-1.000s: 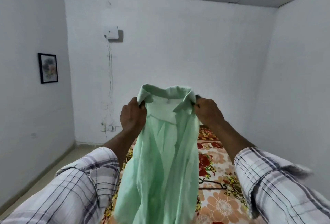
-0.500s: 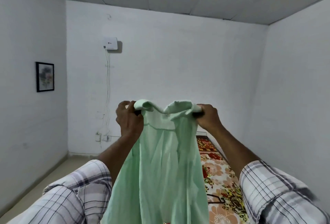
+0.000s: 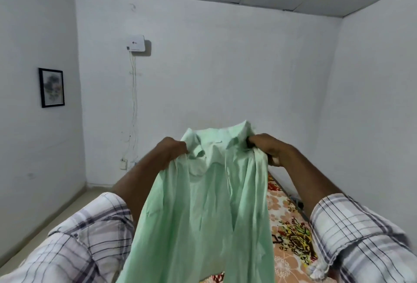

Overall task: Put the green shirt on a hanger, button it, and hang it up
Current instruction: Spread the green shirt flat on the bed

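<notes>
I hold the pale green shirt (image 3: 203, 210) up in the air in front of me, its collar at the top and its body hanging down open. My left hand (image 3: 172, 150) grips the shirt at the left side of the collar. My right hand (image 3: 268, 149) grips the right side of the collar, fingers curled into the cloth. A thin dark hanger (image 3: 277, 239) shows in part on the bed, just right of the hanging shirt; most of it is hidden behind the cloth.
A bed with a floral red and orange cover (image 3: 291, 233) lies below and to the right, against the right wall. Bare floor (image 3: 56, 217) runs along the left. A white box with cables (image 3: 135, 43) and a framed picture (image 3: 52, 87) hang on the walls.
Both hands have dropped lower and spread wider, and the collar has slackened and crumpled between them. My view has tilted, showing more ceiling.
</notes>
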